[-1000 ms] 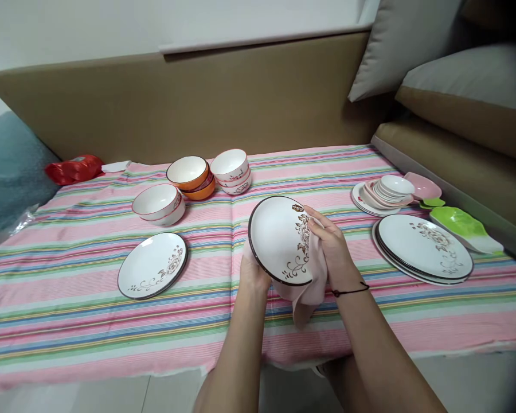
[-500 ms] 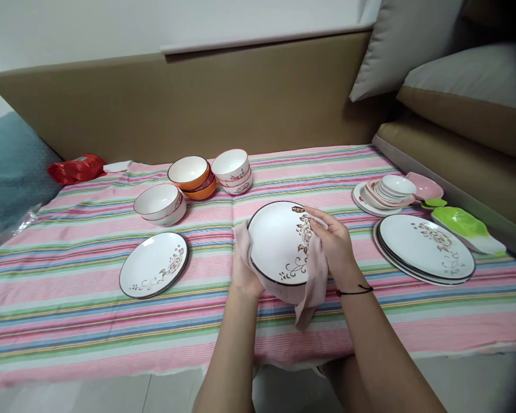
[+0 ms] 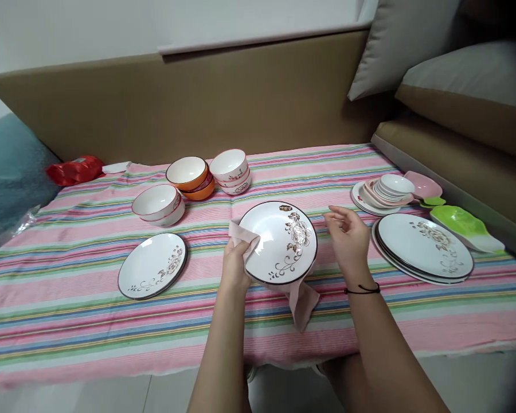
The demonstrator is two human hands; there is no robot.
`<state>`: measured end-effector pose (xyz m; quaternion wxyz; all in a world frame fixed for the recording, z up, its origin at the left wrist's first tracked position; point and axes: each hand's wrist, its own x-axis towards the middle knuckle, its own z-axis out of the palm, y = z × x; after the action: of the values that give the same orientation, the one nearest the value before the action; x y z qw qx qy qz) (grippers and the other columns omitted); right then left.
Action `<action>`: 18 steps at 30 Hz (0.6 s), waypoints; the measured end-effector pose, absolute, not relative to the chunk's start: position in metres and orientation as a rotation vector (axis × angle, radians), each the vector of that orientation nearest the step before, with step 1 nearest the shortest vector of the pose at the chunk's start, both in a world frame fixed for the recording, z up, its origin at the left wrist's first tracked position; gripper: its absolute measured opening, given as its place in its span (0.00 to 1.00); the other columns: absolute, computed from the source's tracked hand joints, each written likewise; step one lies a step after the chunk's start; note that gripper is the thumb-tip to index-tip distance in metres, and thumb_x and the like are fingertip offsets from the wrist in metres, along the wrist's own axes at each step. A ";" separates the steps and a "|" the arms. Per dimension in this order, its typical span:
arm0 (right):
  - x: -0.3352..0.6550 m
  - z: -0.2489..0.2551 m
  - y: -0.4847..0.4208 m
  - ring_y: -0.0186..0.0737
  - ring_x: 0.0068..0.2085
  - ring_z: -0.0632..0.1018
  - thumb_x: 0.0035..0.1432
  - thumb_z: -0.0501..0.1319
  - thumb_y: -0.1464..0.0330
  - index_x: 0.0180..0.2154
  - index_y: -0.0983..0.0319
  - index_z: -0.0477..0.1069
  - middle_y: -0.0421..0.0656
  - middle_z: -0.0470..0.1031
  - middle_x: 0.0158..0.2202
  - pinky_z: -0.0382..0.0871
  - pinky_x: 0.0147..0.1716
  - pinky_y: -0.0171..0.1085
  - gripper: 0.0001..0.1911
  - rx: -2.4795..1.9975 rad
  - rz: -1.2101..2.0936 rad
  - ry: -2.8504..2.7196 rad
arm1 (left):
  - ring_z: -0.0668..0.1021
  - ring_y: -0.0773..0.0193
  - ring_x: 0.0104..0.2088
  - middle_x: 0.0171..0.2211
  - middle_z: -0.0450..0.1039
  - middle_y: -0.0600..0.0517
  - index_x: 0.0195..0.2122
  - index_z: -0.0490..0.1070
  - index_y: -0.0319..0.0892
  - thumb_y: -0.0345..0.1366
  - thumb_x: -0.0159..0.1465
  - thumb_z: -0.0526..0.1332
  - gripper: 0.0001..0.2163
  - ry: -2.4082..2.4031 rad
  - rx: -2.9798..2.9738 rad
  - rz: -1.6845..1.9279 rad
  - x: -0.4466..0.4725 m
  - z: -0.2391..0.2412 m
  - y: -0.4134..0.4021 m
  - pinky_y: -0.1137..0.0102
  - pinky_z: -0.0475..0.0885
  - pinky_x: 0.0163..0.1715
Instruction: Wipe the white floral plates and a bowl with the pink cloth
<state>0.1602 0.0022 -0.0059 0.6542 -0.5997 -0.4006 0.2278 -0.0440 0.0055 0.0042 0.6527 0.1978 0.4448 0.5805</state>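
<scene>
My left hand (image 3: 235,265) grips the left rim of a white plate (image 3: 275,238) with a brown flower pattern, holding it through a pale pink cloth (image 3: 303,301) that hangs below the plate. The plate is held nearly flat above the striped tablecloth (image 3: 90,321). My right hand (image 3: 348,240) hovers just right of the plate, fingers loosely apart, holding nothing. A black band circles its wrist.
A matching plate (image 3: 152,265) lies to the left. Behind it stand stacked bowls: white-red (image 3: 158,203), orange (image 3: 190,176), white (image 3: 230,170). At right are a stack of big plates (image 3: 423,248), small saucers (image 3: 387,192), a pink dish (image 3: 425,184), a green leaf dish (image 3: 462,225). A red bag (image 3: 74,169) lies far left.
My right hand let go of the plate and cloth and drew away to the right. The plate tipped down flatter and shifted slightly left in my left hand.
</scene>
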 end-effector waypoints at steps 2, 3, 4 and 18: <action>0.160 -0.004 0.001 0.39 0.33 0.74 0.53 0.61 0.60 0.41 0.60 0.72 0.45 0.75 0.33 0.67 0.32 0.38 0.14 -1.358 0.480 -0.939 | 0.77 0.62 0.26 0.27 0.75 0.52 0.36 0.70 0.39 0.31 0.42 0.68 0.19 1.105 0.515 1.353 -0.045 0.001 0.008 0.69 0.73 0.28; 0.159 -0.003 0.000 0.39 0.32 0.73 0.55 0.60 0.59 0.40 0.60 0.73 0.44 0.75 0.32 0.66 0.31 0.37 0.14 -1.357 0.508 -0.991 | 0.76 0.63 0.25 0.26 0.74 0.53 0.34 0.70 0.39 0.32 0.42 0.69 0.17 1.149 0.539 1.360 -0.045 0.000 0.009 0.70 0.72 0.25; 0.157 -0.001 -0.001 0.38 0.30 0.72 0.55 0.59 0.57 0.39 0.60 0.73 0.43 0.74 0.31 0.65 0.29 0.36 0.15 -1.368 0.549 -1.068 | 0.76 0.64 0.24 0.24 0.73 0.53 0.33 0.70 0.39 0.34 0.42 0.69 0.16 1.187 0.556 1.368 -0.045 -0.002 0.009 0.71 0.71 0.24; 0.134 0.007 -0.005 0.30 0.21 0.55 0.56 0.57 0.54 0.19 0.59 0.49 0.35 0.49 0.18 0.47 0.20 0.34 0.24 -1.418 0.813 -1.327 | 0.62 0.70 0.15 0.13 0.58 0.58 0.17 0.59 0.43 0.49 0.56 0.60 0.19 1.547 0.638 1.281 -0.045 -0.007 0.018 0.73 0.56 0.16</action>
<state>0.1343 -0.0048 0.0075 0.4955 -0.5850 -0.5474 0.3355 -0.0450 0.0178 -0.0066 0.4942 0.2633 0.6382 0.5283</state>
